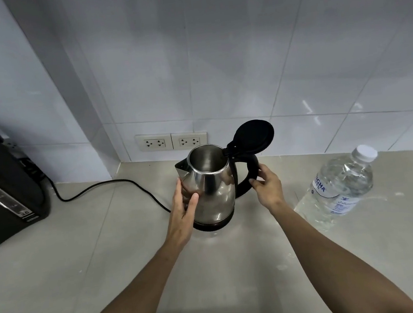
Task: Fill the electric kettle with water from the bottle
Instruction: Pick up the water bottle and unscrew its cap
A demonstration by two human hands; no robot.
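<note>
A steel electric kettle (214, 191) stands on its black base in the middle of the counter, its black lid (253, 136) flipped up and open. My left hand (184, 209) lies flat against the kettle's left side, fingers spread. My right hand (268, 188) curls around the black handle (251, 166) on the right. A clear plastic water bottle (342, 184) with a white cap stands capped to the right of the kettle, apart from both hands.
A black hot-water dispenser (2, 184) sits at the far left. A black cord (116, 183) runs across the beige counter (221, 270) to the kettle's base. Two wall sockets (171, 141) sit in the white tiled wall behind.
</note>
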